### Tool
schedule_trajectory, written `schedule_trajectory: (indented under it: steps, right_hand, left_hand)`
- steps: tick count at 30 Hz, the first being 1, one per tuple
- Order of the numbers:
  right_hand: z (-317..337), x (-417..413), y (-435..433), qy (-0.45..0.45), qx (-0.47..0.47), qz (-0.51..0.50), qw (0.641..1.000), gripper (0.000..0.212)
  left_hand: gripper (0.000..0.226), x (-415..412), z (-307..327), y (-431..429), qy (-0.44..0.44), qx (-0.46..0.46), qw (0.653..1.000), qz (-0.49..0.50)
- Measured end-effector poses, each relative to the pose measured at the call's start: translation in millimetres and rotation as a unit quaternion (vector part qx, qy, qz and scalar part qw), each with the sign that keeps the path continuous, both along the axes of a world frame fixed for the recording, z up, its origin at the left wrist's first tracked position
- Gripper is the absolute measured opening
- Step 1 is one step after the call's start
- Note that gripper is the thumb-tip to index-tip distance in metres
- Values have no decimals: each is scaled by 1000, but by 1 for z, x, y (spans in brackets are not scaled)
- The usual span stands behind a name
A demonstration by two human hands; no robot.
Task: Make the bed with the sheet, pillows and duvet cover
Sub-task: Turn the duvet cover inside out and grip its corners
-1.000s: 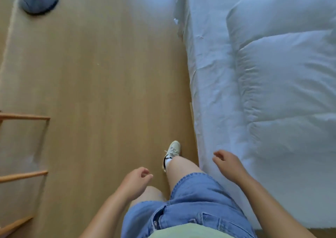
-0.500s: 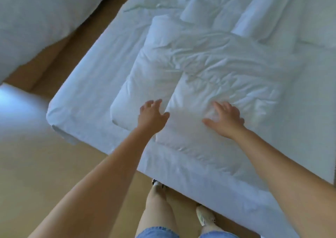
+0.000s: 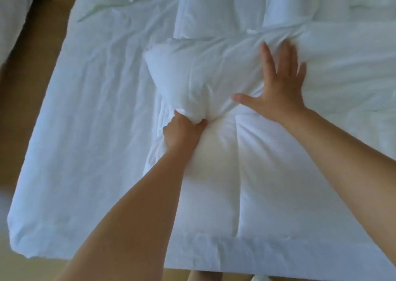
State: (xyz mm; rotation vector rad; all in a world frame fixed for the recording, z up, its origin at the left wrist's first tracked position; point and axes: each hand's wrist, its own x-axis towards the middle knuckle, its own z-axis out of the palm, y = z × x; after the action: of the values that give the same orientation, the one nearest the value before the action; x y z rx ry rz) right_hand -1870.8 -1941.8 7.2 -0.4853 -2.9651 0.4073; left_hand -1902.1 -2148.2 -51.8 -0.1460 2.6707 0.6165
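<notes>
- Two hands were counted, along with one folded white duvet (image 3: pixel 267 173) and one sheet (image 3: pixel 96 130).
- The left hand (image 3: pixel 182 132) was clenched in a tight grip on a bunched, puffy corner of the duvet.
- The right hand (image 3: pixel 282 87) was laid flat on the duvet's upper fold, fingers spread wide; nothing was held by it.
- The duvet was spread on the sheet, close to its near edge.
- More white bedding (image 3: pixel 214 8) was heaped beyond; how many pieces could not be told.
- A wooden floor (image 3: pixel 25 109) and a second bed (image 3: pixel 12 12) were seen on the left.
</notes>
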Motion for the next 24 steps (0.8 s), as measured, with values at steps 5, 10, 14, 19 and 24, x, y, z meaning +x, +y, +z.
schedule_trajectory:
  steps: [5, 10, 14, 19, 24]
  right_hand:
    - [-9, -19, -17, -276, 84, 50, 956, 118]
    - [-12, 82, -58, -339, -8, 59, 939, 72]
    - [-3, 203, -102, -194, -45, 18, 980, 41]
    - [11, 356, -152, -112, -143, -40, 983, 20]
    - [43, 475, -190, -83, -294, -97, 947, 20]
  left_hand:
    - [46, 55, 3, -38, 50, 3, 984, -173]
    - [30, 120, 28, -93, 27, 3, 956, -294]
    - [15, 183, 42, -124, -8, 32, 942, -334]
    - [43, 268, 48, -154, 20, -16, 898, -439]
    - [13, 321, 58, -191, 14, 34, 872, -488]
